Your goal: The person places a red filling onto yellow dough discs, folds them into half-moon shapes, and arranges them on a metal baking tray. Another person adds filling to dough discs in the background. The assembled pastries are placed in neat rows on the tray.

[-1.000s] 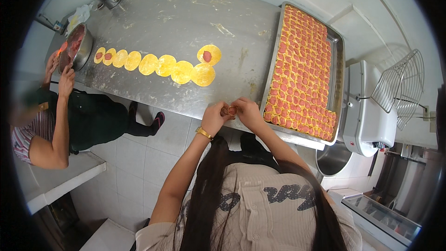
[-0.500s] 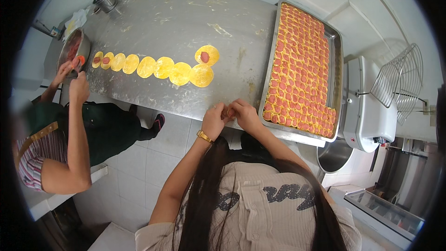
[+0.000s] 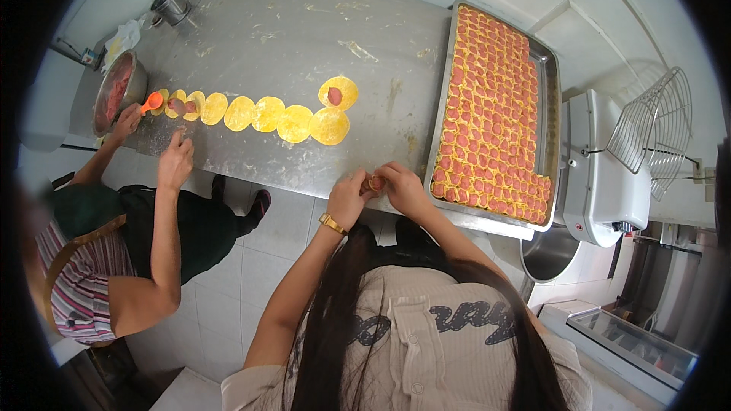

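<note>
Both hands meet at the near edge of the steel tabletop [image 3: 304,46], the left hand [image 3: 348,199] and right hand [image 3: 403,189] pinched together around one small dumpling [image 3: 375,183] — yellow wrapper, pink filling showing. It looks soft, light and easily torn, so the grip is best kept to fingertips on the wrapper's rim, not the filling. Just right lies a tray [image 3: 550,106] packed with finished pieces; to the left, a row of round wrappers [image 3: 266,114], one already filled. A co-worker's hand [image 3: 126,123] spoons filling from a metal bowl [image 3: 114,91] — well apart, nothing obstructs.
</note>
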`<state>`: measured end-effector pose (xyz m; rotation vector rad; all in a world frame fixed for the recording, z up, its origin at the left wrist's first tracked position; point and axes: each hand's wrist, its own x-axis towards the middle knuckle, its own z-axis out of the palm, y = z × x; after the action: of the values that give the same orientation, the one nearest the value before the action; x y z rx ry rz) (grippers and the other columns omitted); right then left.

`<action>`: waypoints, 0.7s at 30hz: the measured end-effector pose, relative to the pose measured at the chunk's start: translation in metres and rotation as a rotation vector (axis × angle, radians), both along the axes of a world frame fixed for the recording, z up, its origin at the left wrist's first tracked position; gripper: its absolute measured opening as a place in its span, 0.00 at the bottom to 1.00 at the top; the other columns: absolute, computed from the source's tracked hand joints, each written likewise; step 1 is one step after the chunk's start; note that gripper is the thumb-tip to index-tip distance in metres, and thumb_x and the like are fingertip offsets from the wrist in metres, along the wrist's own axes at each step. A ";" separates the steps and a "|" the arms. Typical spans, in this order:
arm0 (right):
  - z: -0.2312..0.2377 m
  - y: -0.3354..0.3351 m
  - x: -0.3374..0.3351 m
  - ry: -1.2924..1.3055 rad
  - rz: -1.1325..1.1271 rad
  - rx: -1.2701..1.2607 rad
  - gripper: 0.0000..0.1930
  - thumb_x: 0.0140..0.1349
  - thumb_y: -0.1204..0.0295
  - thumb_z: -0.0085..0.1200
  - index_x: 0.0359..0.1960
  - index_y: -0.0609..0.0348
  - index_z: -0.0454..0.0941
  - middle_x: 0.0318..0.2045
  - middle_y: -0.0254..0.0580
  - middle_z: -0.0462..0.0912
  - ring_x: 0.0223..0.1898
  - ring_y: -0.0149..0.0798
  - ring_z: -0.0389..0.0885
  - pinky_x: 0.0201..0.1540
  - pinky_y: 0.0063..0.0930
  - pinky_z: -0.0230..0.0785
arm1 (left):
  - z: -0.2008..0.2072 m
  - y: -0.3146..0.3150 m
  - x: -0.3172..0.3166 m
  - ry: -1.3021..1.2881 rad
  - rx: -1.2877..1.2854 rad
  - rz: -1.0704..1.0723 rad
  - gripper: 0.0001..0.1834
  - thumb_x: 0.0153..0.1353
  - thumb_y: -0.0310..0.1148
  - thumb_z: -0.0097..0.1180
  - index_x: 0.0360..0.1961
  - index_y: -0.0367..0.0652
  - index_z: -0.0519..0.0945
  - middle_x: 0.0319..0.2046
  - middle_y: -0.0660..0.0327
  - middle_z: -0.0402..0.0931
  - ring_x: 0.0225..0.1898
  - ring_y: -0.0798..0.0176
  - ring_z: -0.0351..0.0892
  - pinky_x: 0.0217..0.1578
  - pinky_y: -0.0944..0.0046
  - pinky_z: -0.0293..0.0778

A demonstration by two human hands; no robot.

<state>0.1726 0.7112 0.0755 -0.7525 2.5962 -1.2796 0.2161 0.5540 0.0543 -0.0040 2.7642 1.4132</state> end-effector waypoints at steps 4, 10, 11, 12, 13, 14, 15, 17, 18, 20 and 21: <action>0.001 0.001 0.000 -0.059 -0.029 0.091 0.12 0.46 0.84 0.47 0.34 0.61 0.76 0.35 0.47 0.76 0.38 0.54 0.76 0.40 0.42 0.69 | 0.001 0.000 -0.001 0.008 -0.005 -0.006 0.13 0.47 0.25 0.62 0.34 0.40 0.74 0.27 0.55 0.78 0.29 0.55 0.79 0.31 0.60 0.74; -0.004 0.004 -0.006 0.128 -0.002 0.028 0.13 0.46 0.83 0.51 0.36 0.60 0.76 0.33 0.45 0.76 0.36 0.51 0.77 0.38 0.38 0.70 | -0.001 0.002 -0.001 -0.010 -0.052 0.035 0.14 0.47 0.29 0.63 0.35 0.43 0.73 0.31 0.56 0.76 0.32 0.52 0.77 0.31 0.56 0.72; -0.005 0.004 -0.005 0.098 -0.005 0.066 0.13 0.46 0.83 0.51 0.36 0.59 0.77 0.33 0.45 0.76 0.36 0.51 0.77 0.38 0.39 0.70 | -0.001 0.001 -0.001 0.019 -0.029 0.037 0.14 0.46 0.28 0.63 0.35 0.42 0.73 0.31 0.56 0.76 0.33 0.51 0.77 0.31 0.56 0.72; -0.006 0.004 -0.004 0.083 -0.011 0.082 0.13 0.46 0.83 0.51 0.36 0.59 0.77 0.33 0.45 0.76 0.36 0.51 0.77 0.38 0.39 0.70 | -0.002 0.001 -0.002 0.048 -0.006 0.039 0.14 0.46 0.27 0.63 0.35 0.42 0.73 0.32 0.55 0.76 0.33 0.51 0.77 0.32 0.56 0.72; -0.006 0.004 -0.004 0.065 -0.022 0.095 0.13 0.47 0.83 0.51 0.36 0.59 0.77 0.33 0.45 0.76 0.36 0.51 0.77 0.38 0.39 0.70 | -0.003 0.002 -0.003 0.076 0.035 0.043 0.14 0.46 0.26 0.63 0.35 0.42 0.73 0.33 0.55 0.76 0.34 0.51 0.77 0.32 0.56 0.73; -0.007 0.004 -0.004 0.025 -0.021 0.086 0.14 0.46 0.83 0.51 0.37 0.59 0.77 0.34 0.46 0.75 0.37 0.52 0.76 0.38 0.40 0.70 | -0.004 0.002 -0.004 0.070 0.036 0.040 0.15 0.45 0.23 0.62 0.36 0.40 0.73 0.33 0.55 0.76 0.34 0.52 0.78 0.33 0.58 0.74; -0.007 0.004 -0.003 -0.017 -0.024 0.074 0.14 0.46 0.83 0.50 0.38 0.59 0.76 0.35 0.47 0.75 0.38 0.53 0.76 0.39 0.41 0.69 | -0.004 0.003 -0.005 0.065 0.053 0.041 0.16 0.44 0.20 0.62 0.36 0.39 0.74 0.33 0.54 0.77 0.33 0.54 0.79 0.33 0.60 0.76; -0.006 0.003 -0.003 -0.064 -0.015 0.059 0.15 0.46 0.83 0.49 0.39 0.59 0.76 0.36 0.48 0.74 0.39 0.55 0.75 0.40 0.43 0.69 | -0.005 0.003 -0.006 0.060 0.097 0.041 0.17 0.43 0.18 0.61 0.37 0.38 0.74 0.33 0.54 0.77 0.33 0.55 0.80 0.34 0.62 0.77; -0.005 0.004 -0.003 -0.068 -0.004 0.057 0.16 0.46 0.83 0.49 0.39 0.59 0.75 0.36 0.48 0.74 0.39 0.55 0.74 0.40 0.42 0.69 | -0.005 0.003 -0.006 0.062 0.124 0.040 0.17 0.43 0.17 0.61 0.38 0.38 0.74 0.33 0.54 0.77 0.33 0.56 0.81 0.33 0.62 0.77; -0.004 0.005 -0.004 -0.025 0.024 0.066 0.15 0.47 0.82 0.49 0.40 0.58 0.75 0.36 0.48 0.74 0.40 0.55 0.74 0.41 0.42 0.69 | -0.003 0.002 -0.006 0.065 0.161 0.041 0.17 0.44 0.18 0.61 0.38 0.38 0.74 0.32 0.54 0.77 0.34 0.56 0.81 0.34 0.63 0.77; -0.003 0.005 -0.004 0.025 0.043 0.075 0.15 0.48 0.82 0.49 0.40 0.58 0.75 0.36 0.48 0.74 0.40 0.55 0.74 0.41 0.42 0.69 | -0.002 0.001 -0.006 0.069 0.171 0.044 0.17 0.44 0.18 0.61 0.38 0.38 0.74 0.32 0.54 0.77 0.33 0.56 0.81 0.34 0.63 0.77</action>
<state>0.1688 0.7159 0.0722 -0.8111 2.6160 -1.1611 0.2100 0.5547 0.0522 -0.0121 2.7023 1.6874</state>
